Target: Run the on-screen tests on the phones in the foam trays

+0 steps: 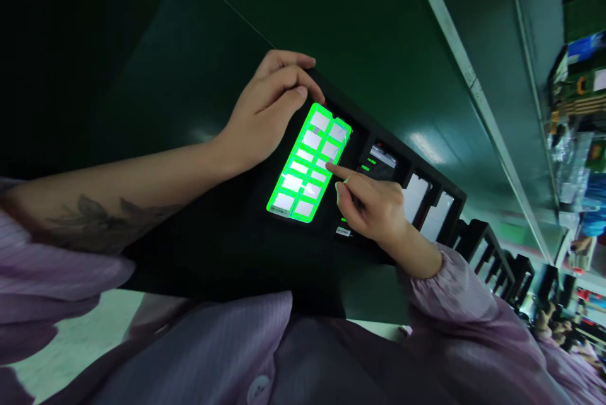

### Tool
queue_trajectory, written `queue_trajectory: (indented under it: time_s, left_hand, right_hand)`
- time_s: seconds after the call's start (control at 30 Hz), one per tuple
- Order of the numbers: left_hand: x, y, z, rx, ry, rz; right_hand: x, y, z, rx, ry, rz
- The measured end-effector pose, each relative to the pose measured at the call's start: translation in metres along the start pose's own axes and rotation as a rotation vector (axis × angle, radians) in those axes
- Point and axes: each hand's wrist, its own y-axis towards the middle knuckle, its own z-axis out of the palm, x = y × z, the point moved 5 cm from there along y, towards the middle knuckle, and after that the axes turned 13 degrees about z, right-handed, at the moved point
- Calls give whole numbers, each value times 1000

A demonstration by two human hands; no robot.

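A phone (307, 165) with a bright green and white grid on its screen lies in a black tray (284, 247) on the dark green belt. My left hand (265, 108) rests at the phone's upper left edge, fingers curled over the tray rim and the phone's corner. My right hand (374, 203) has its other fingers folded while the index fingertip touches the phone's screen at the right side.
More black trays (426, 193) with phones standing in slots run away to the right along the green conveyor (379, 45). A grey rail (454, 45) borders the belt. Cluttered shelves (577, 108) and other people sit at the far right.
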Motion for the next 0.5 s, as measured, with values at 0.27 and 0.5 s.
queue_trajectory:
  time_s: [0.27,0.5]
  left_hand:
    - [4,0,-1,-19,-14,9]
    - [4,0,0,1,-23,34]
  right_hand:
    - [-10,20,7,30,-2,70]
    - [-11,41,22,128,-29,105]
